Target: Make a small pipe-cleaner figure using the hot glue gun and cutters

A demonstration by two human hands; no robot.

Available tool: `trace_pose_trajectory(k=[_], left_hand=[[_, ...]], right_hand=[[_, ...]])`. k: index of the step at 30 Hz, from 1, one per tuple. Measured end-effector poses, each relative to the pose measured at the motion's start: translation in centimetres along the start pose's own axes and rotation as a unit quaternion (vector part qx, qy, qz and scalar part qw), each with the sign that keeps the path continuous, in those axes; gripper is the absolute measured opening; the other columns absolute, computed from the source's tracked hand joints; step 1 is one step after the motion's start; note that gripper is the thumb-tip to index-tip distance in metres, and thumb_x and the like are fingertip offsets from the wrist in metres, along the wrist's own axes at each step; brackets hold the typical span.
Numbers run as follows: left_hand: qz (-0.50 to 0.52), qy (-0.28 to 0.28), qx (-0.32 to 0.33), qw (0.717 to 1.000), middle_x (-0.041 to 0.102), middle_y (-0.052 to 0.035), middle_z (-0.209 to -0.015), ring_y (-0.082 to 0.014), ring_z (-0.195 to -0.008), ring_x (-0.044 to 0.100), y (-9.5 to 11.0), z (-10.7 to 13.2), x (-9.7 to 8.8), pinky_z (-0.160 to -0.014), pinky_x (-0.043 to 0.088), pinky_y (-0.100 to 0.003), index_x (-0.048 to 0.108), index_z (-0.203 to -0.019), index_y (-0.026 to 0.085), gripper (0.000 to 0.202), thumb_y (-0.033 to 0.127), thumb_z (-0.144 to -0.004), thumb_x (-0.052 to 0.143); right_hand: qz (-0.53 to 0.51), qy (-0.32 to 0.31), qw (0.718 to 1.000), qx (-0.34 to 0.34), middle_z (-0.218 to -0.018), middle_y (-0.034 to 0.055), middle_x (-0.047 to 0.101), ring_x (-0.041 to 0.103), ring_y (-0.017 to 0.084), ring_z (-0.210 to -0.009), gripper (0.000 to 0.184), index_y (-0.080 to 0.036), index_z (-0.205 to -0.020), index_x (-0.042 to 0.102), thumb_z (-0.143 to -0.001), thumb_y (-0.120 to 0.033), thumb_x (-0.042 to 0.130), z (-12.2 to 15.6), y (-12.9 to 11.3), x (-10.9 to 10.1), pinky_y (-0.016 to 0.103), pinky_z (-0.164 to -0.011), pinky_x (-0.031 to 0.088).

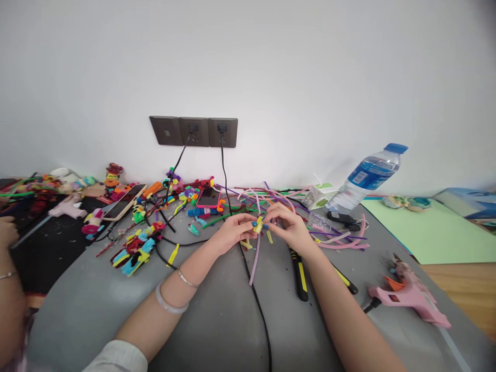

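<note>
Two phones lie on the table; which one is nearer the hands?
The pink-cased smartphone, just beyond the left hand pinching a yellow-and-blue pipe-cleaner piece. The beige-edged smartphone lies much farther left.

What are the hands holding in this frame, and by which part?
The left hand and right hand pinch a small yellow-and-blue pipe-cleaner piece at its two sides with the fingertips; a lilac pipe cleaner trails down from it.
</note>
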State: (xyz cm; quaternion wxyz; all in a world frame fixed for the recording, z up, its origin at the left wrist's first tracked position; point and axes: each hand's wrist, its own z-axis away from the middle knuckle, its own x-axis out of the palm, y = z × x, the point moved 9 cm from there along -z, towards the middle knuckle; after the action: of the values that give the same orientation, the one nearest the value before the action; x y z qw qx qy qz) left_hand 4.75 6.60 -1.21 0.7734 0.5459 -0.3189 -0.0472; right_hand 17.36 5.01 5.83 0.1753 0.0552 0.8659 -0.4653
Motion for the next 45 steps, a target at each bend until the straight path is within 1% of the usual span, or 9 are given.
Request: trace_pose_trajectory(k=[4, 10, 18, 24, 29, 31, 34, 37, 45], left_hand=[[-0.002, -0.004, 0.003, 1.000, 0.070, -0.0041, -0.083, -0.0121, -0.069, 0.065, 0.0, 0.0, 0.0, -0.074, 0.053, -0.029, 0.069, -0.089, 0.013, 0.041, 0.035, -0.060, 0.087], [-0.004, -0.001, 0.005, 1.000, 0.070, -0.0049, -0.085, -0.0121, -0.067, 0.065, 0.0, 0.0, -0.1, -0.074, 0.053, -0.029, 0.069, -0.089, 0.013, 0.037, 0.032, -0.062, 0.086], [-0.004, 0.003, 0.003, 1.000, 0.070, -0.0046, -0.085, -0.0121, -0.067, 0.065, 0.0, 0.0, -0.1, -0.073, 0.053, -0.029, 0.069, -0.089, 0.013, 0.040, 0.033, -0.060, 0.087], [-0.002, 0.005, 0.012, 1.000, 0.069, -0.0050, -0.086, -0.0132, -0.071, 0.065, 0.0, -0.1, -0.2, -0.075, 0.053, -0.031, 0.069, -0.089, 0.013, 0.040, 0.032, -0.059, 0.087], [-0.004, 0.006, 0.014, 1.000, 0.069, -0.0052, -0.085, -0.0134, -0.072, 0.065, 0.1, -0.1, -0.2, -0.075, 0.053, -0.031, 0.069, -0.089, 0.013, 0.038, 0.032, -0.061, 0.086], [-0.003, 0.009, 0.015, 1.000, 0.068, -0.0047, -0.084, -0.0134, -0.073, 0.065, 0.1, -0.1, -0.2, -0.075, 0.053, -0.030, 0.069, -0.089, 0.013, 0.037, 0.031, -0.062, 0.086], [0.000, 0.012, 0.018, 1.000, 0.067, -0.0033, -0.081, -0.0133, -0.073, 0.064, 0.2, -0.2, -0.3, -0.076, 0.053, -0.031, 0.069, -0.089, 0.013, 0.035, 0.031, -0.064, 0.085], [0.004, 0.015, 0.022, 1.000, 0.066, -0.0023, -0.077, -0.0132, -0.072, 0.064, 0.3, -0.2, -0.4, -0.078, 0.053, -0.032, 0.069, -0.089, 0.014, 0.034, 0.031, -0.064, 0.084], [0.002, 0.018, 0.021, 1.000, 0.067, -0.0034, -0.078, -0.0134, -0.073, 0.064, 0.2, -0.2, -0.4, -0.078, 0.053, -0.032, 0.069, -0.088, 0.013, 0.034, 0.031, -0.064, 0.085]], right_hand=[[0.002, 0.004, 1.000, -0.010, -0.089, 0.0063, 0.060, 0.055, 0.022, -0.085, 0.009, -0.024, -0.091, 0.068, -0.090, -0.032, 0.065, 0.0, -0.3, 0.0, 0.035, -0.069, 0.043], [0.003, 0.022, 1.000, 0.022, -0.088, 0.0053, 0.060, 0.051, 0.019, -0.075, 0.015, -0.023, -0.094, 0.065, -0.089, -0.037, 0.065, 0.1, 0.5, -0.3, 0.034, -0.066, 0.042], [-0.008, 0.023, 1.000, 0.016, -0.088, 0.0050, 0.059, 0.052, 0.020, -0.077, 0.010, -0.023, -0.089, 0.065, -0.090, -0.033, 0.064, 0.1, 0.6, -0.1, 0.033, -0.066, 0.041], [0.002, 0.027, 1.000, 0.012, -0.086, 0.0052, 0.060, 0.053, 0.020, -0.078, 0.013, -0.023, -0.086, 0.065, -0.090, -0.036, 0.064, 0.1, 0.6, 0.0, 0.034, -0.066, 0.041], [-0.010, 0.041, 0.999, 0.015, -0.089, 0.0052, 0.059, 0.053, 0.019, -0.077, 0.012, -0.024, -0.095, 0.065, -0.090, -0.035, 0.064, 0.1, 0.6, -0.3, 0.034, -0.066, 0.042], [-0.009, 0.043, 0.999, 0.008, -0.088, 0.0054, 0.059, 0.053, 0.020, -0.077, 0.011, -0.024, -0.093, 0.065, -0.090, -0.034, 0.064, 0.1, 0.4, -0.4, 0.034, -0.066, 0.042], [0.009, 0.029, 1.000, -0.001, -0.085, 0.0058, 0.061, 0.053, 0.021, -0.078, 0.010, -0.024, -0.087, 0.067, -0.089, -0.034, 0.065, 0.0, 0.1, -0.1, 0.035, -0.065, 0.042], [0.017, 0.017, 1.000, -0.006, -0.083, 0.0057, 0.061, 0.053, 0.021, -0.078, 0.010, -0.024, -0.086, 0.068, -0.089, -0.033, 0.065, 0.0, -0.1, 0.3, 0.036, -0.066, 0.042], [0.016, 0.039, 0.999, -0.012, -0.084, 0.0059, 0.062, 0.053, 0.021, -0.077, 0.009, -0.024, -0.088, 0.069, -0.090, -0.030, 0.064, 0.1, -0.5, 0.0, 0.036, -0.065, 0.043]])
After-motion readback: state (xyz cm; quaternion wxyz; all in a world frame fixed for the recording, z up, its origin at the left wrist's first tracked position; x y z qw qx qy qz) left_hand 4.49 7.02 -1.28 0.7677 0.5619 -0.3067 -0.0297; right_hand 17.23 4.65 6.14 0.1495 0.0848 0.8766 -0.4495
